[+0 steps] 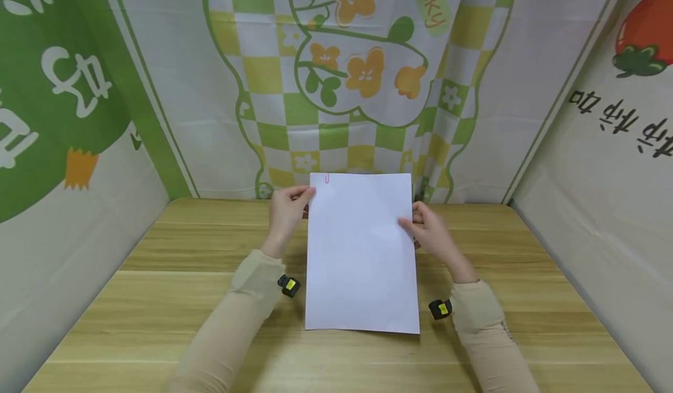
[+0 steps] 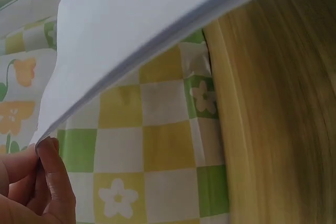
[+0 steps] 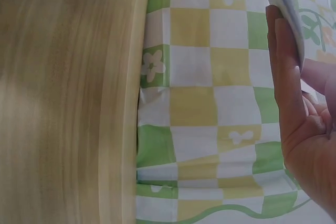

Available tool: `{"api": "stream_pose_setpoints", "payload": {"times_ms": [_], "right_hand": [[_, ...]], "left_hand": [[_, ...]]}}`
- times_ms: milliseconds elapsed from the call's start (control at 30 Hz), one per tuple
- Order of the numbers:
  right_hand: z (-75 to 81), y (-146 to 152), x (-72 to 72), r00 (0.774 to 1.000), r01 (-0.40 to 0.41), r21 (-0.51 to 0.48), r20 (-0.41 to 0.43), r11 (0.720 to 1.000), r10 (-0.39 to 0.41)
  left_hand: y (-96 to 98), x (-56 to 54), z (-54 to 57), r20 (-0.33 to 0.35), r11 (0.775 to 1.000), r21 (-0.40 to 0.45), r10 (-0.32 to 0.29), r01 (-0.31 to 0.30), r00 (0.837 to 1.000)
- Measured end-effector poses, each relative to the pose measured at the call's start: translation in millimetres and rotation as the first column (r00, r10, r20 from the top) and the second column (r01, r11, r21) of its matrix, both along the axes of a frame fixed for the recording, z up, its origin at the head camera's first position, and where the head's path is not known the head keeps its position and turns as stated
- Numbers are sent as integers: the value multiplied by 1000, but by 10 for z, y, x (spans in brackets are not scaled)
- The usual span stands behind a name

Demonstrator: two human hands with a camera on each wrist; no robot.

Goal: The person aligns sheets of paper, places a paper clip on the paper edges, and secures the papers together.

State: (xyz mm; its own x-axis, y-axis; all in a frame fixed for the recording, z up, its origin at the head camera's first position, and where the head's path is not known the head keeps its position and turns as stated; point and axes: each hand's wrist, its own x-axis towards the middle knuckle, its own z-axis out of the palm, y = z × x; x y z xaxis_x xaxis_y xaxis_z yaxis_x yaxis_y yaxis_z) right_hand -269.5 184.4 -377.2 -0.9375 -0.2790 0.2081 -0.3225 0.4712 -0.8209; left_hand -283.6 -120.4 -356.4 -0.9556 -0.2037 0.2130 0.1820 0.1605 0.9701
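A sheaf of white paper (image 1: 363, 258) is held up over the wooden table, its blank face toward the head camera. Near its top left corner sits a small red paper clip (image 1: 327, 178). My left hand (image 1: 288, 215) pinches the left edge close to that corner, thumb in front and fingers behind. Lower down on the opposite side, my right hand (image 1: 432, 233) pinches the right edge between thumb and fingers. The left wrist view shows the paper (image 2: 121, 30) edge-on as a layered stack. In the right wrist view only a thin strip of paper (image 3: 286, 9) shows beside the fingers.
The wooden table (image 1: 173, 299) spreads beneath both arms. Behind its far edge hangs a green and yellow checked curtain (image 1: 331, 136). Printed cloth walls stand at the left (image 1: 58, 148) and right (image 1: 594, 177). Each wrist carries a small black camera.
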Motion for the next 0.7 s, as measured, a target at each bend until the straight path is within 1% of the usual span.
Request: {"api": "stream_pose_setpoints", "payload": {"times_ms": [67, 200, 433, 700], "right_hand": [[-16, 7, -6, 1000, 1, 6, 18, 1000, -1], [-63, 24, -12, 998, 2, 20, 59, 1000, -4], [-176, 40, -36, 994, 0, 36, 105, 999, -4], [-230, 48, -39, 991, 14, 63, 130, 998, -22]], "left_hand": [[3, -23, -7, 20, 1000, -23, -9, 9, 1000], [10, -71, -47, 53, 999, -38, -26, 28, 998], [31, -116, -150, 52, 998, -59, -27, 30, 998], [55, -160, -230, 56, 997, -77, -15, 19, 998]]}}
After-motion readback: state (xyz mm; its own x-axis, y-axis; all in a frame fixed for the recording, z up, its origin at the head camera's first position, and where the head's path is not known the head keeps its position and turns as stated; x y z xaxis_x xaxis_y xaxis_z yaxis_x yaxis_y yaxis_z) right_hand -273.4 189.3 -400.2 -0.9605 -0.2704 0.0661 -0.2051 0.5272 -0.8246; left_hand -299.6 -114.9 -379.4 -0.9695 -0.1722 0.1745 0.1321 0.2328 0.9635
